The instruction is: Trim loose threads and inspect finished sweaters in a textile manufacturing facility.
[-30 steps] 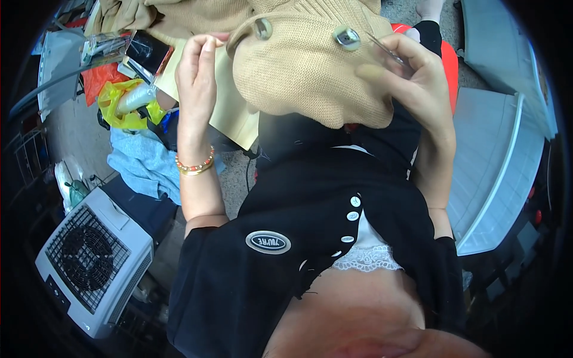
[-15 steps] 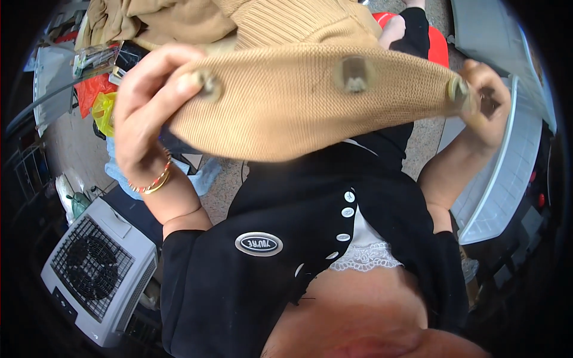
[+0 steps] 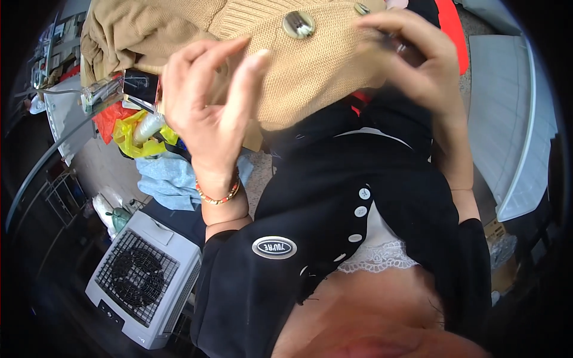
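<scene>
Across my lap and the area ahead of it spreads a tan knit garment with a ribbed part. A large round brown-and-cream button shows on it, and a smaller-looking second button sits further right at the top. My left hand is at the garment's left side, thumb and forefinger apart, with no cloth visibly gripped. Over the garment's right edge is my right hand, bent inward. Motion smears its fingertips, so whether they pinch the knit cannot be made out.
On the left lie a yellow plastic bag, a blue cloth and a dark flat box-like thing. A grey air cooler stands lower left. White translucent bins stand at the right, beside something red.
The knit band that was stretched between both hands has gone down and slackened. My left hand has moved right and its fingers have come apart from the cloth; my right hand has moved left.
</scene>
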Motion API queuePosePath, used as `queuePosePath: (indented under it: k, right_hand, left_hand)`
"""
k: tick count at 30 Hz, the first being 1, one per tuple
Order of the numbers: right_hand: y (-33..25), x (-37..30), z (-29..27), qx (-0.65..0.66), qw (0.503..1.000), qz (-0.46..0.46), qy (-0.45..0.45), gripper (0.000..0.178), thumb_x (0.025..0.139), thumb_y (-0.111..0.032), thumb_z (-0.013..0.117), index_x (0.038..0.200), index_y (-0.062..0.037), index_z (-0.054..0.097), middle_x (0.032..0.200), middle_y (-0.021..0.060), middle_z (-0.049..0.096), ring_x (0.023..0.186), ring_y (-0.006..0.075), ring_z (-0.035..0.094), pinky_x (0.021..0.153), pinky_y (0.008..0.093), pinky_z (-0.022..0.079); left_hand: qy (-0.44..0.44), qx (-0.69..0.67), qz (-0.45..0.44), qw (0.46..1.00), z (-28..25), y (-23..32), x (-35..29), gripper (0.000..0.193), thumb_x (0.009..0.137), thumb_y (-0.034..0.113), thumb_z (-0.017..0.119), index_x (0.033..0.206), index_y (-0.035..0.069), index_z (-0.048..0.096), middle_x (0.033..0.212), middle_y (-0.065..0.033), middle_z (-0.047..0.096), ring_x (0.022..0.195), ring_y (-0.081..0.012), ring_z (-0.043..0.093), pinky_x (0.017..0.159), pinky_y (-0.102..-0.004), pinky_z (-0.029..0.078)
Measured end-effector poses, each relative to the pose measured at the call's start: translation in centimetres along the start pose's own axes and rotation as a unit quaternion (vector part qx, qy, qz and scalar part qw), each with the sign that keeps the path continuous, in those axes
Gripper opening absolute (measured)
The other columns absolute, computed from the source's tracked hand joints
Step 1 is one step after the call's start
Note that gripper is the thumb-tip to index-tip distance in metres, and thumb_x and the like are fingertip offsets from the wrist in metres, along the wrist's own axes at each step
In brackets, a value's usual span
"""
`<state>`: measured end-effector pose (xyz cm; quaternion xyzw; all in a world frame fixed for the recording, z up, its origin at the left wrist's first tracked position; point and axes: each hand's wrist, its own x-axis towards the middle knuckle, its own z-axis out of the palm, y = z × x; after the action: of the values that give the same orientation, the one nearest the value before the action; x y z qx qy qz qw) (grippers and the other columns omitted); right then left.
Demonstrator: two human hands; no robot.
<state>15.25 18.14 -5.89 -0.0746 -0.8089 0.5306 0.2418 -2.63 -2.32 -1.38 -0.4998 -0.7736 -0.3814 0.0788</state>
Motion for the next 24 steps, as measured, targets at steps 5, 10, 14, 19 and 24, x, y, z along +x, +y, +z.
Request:
queuePosePath:
  k: [5, 10, 14, 19, 24]
  right_hand:
    - [-0.3, 0.4, 3.6, 0.017, 0.996, -0.082, 0.007, 0.04, 0.074, 0.004, 0.077, 0.114, 0.0002, 0.07, 0.096, 0.01, 0.068, 0.081, 0.0148, 0.066, 0.068, 0.0252, 0.051]
    - [0.5, 0.7, 4.2, -0.095, 0.982, -0.161, 0.036, 0.044, 0.072, 0.003, 0.078, 0.115, -0.0016, 0.07, 0.087, 0.0091, 0.066, 0.073, 0.0152, 0.065, 0.063, 0.0243, 0.05]
    - [0.4, 0.5, 4.3, -0.157, 0.97, -0.181, 0.046, 0.044, 0.073, -0.001, 0.079, 0.116, -0.0019, 0.07, 0.078, 0.0081, 0.064, 0.064, 0.0164, 0.061, 0.057, 0.0253, 0.047]
    - [-1.1, 1.8, 4.5, -0.109, 0.976, -0.171, 0.085, 0.043, 0.075, -0.004, 0.077, 0.117, -0.0008, 0.069, 0.081, 0.0069, 0.062, 0.065, 0.0148, 0.058, 0.056, 0.0247, 0.044]
    - [-3.1, 2.2, 3.4, -0.074, 0.991, -0.07, 0.086, 0.04, 0.07, 0.004, 0.071, 0.11, 0.0039, 0.067, 0.082, 0.0136, 0.065, 0.065, 0.0231, 0.062, 0.059, 0.0292, 0.05]
  left_hand:
    - [-0.017, -0.004, 0.003, 1.0, 1.4, 0.5, 0.4, 0.03, 0.069, 0.01, 0.088, 0.095, 0.006, 0.076, 0.086, -0.0038, 0.057, 0.079, -0.015, 0.053, 0.067, -0.0269, 0.043]
    - [-0.011, -0.09, -0.075, 0.993, 2.0, 0.8, 0.6, 0.02, 0.074, 0.002, 0.084, 0.092, 0.005, 0.077, 0.085, -0.0044, 0.054, 0.079, -0.0143, 0.052, 0.069, -0.0239, 0.043]
    - [0.021, -0.046, 0.026, 0.998, 2.8, -0.1, 0.6, 0.013, 0.079, 0.002, 0.08, 0.09, 0.004, 0.074, 0.09, -0.0055, 0.054, 0.081, -0.0144, 0.053, 0.071, -0.0252, 0.044]
    - [0.042, -0.066, 0.034, 0.996, 3.3, 0.1, 0.2, 0.013, 0.081, 0.001, 0.078, 0.092, 0.003, 0.071, 0.094, -0.0081, 0.057, 0.081, -0.0157, 0.055, 0.07, -0.0253, 0.045]
    - [0.03, -0.104, 0.104, 0.989, 3.5, -0.4, 0.3, 0.011, 0.086, -0.001, 0.071, 0.094, -0.001, 0.065, 0.104, -0.0152, 0.066, 0.088, -0.0188, 0.063, 0.075, -0.0263, 0.05]
